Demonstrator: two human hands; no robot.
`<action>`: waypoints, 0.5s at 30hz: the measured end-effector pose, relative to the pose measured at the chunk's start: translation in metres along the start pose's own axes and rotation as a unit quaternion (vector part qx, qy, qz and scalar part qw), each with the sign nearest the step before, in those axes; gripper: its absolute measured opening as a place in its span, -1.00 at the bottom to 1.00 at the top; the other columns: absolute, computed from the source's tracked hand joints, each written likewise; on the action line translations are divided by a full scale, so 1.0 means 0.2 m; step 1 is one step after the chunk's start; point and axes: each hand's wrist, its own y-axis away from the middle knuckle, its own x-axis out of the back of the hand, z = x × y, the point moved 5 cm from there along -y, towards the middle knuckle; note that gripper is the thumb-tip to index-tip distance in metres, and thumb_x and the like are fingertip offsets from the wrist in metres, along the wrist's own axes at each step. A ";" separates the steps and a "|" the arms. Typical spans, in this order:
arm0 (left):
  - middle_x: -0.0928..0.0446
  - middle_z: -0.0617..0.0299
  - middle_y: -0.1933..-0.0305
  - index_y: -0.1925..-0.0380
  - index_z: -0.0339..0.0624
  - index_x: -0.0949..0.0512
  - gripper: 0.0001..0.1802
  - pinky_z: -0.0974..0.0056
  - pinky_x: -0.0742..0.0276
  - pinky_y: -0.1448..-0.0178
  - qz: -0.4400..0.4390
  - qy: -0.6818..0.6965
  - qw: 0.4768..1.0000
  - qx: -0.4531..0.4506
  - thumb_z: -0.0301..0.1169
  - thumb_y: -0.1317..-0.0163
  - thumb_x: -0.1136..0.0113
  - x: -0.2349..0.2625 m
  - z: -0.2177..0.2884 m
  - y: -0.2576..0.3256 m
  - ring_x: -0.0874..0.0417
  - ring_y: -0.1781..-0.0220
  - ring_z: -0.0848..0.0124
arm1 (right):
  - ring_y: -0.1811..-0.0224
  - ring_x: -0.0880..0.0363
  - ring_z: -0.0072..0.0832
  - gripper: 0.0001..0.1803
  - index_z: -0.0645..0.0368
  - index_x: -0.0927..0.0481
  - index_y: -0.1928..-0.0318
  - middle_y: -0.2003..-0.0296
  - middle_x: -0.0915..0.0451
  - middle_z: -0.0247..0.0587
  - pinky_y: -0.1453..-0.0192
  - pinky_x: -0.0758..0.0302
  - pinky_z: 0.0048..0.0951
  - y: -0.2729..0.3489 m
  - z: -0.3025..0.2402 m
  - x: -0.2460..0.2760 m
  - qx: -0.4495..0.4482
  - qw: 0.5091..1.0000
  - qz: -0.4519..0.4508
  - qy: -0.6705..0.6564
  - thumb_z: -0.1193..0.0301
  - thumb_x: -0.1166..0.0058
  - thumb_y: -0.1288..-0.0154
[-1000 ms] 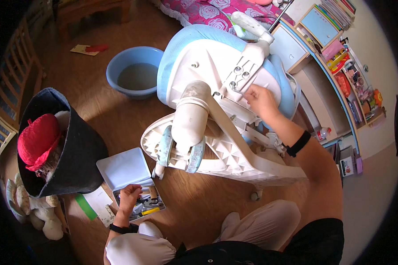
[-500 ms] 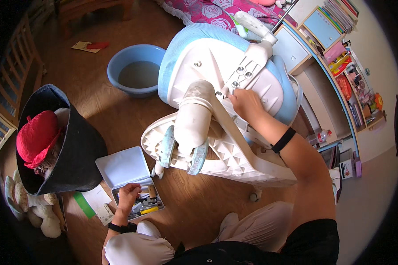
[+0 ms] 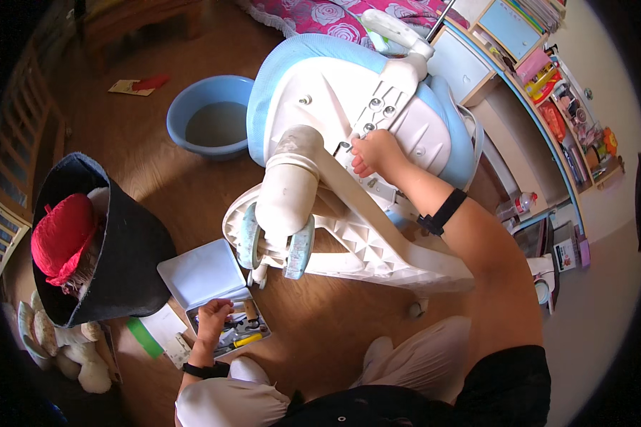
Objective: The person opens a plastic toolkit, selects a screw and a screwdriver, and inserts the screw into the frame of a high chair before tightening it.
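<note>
A chair with a light blue padded seat [image 3: 281, 60] lies tipped over, its white underside [image 3: 327, 89] toward me. At the white metal bracket [image 3: 392, 85], close to its bolts, my right hand [image 3: 379, 153] is closed with curled fingers. A small thin piece may be in the pinch, but I cannot make it out. My left hand [image 3: 212, 324] rests over an opened tool case [image 3: 265, 331], fingers bent together; what they hold, if anything, is hidden. In the case lie a yellow-handled tool [image 3: 248, 340], a wooden-handled tool [image 3: 251, 310] and other metal tools.
The chair's white column [image 3: 288, 188] and wheeled base [image 3: 406, 263] jut toward me. A blue basin [image 3: 181, 107] stands behind left. At left are a dark bin [image 3: 132, 249] and plush toys [image 3: 85, 363]. A desk with shelves [image 3: 513, 135] and a plastic bottle [image 3: 518, 205] are at right.
My right hand has turned at the wrist near the bracket, its curled fingers now showing more. My left hand stays over the tool case. The whole view has shifted slightly.
</note>
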 end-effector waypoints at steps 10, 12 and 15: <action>-0.63 0.22 0.27 0.21 -0.31 -0.59 -0.81 0.42 -0.54 0.27 0.013 -0.028 0.999 0.005 -0.48 -0.21 -0.12 0.00 0.00 0.00 -0.65 0.27 0.48 | 0.45 -0.59 -0.29 -0.57 0.49 -0.45 0.24 0.40 -0.55 0.04 0.36 -0.59 -0.38 0.06 0.00 -0.02 -0.017 0.989 -0.038 -0.140 0.22 0.04 -0.30; -0.63 0.22 0.28 0.21 -0.32 -0.59 -0.82 0.42 -0.54 0.28 0.009 -0.023 1.000 0.000 -0.49 -0.21 -0.12 -0.01 0.00 -0.01 -0.65 0.28 0.48 | 0.40 -0.58 -0.31 -0.58 0.48 -0.44 0.21 0.36 -0.55 0.02 0.28 -0.59 -0.38 0.08 0.00 -0.02 -0.027 0.987 -0.024 -0.159 0.23 0.04 -0.30; -0.63 0.22 0.29 0.22 -0.32 -0.59 -0.82 0.42 -0.55 0.28 0.008 -0.019 1.000 0.004 -0.49 -0.21 -0.12 0.00 -0.01 0.00 -0.65 0.29 0.47 | 0.37 -0.58 -0.32 -0.60 0.45 -0.45 0.19 0.34 -0.55 -0.01 0.22 -0.58 -0.36 0.10 -0.02 -0.06 -0.026 0.978 -0.025 -0.204 0.25 0.08 -0.32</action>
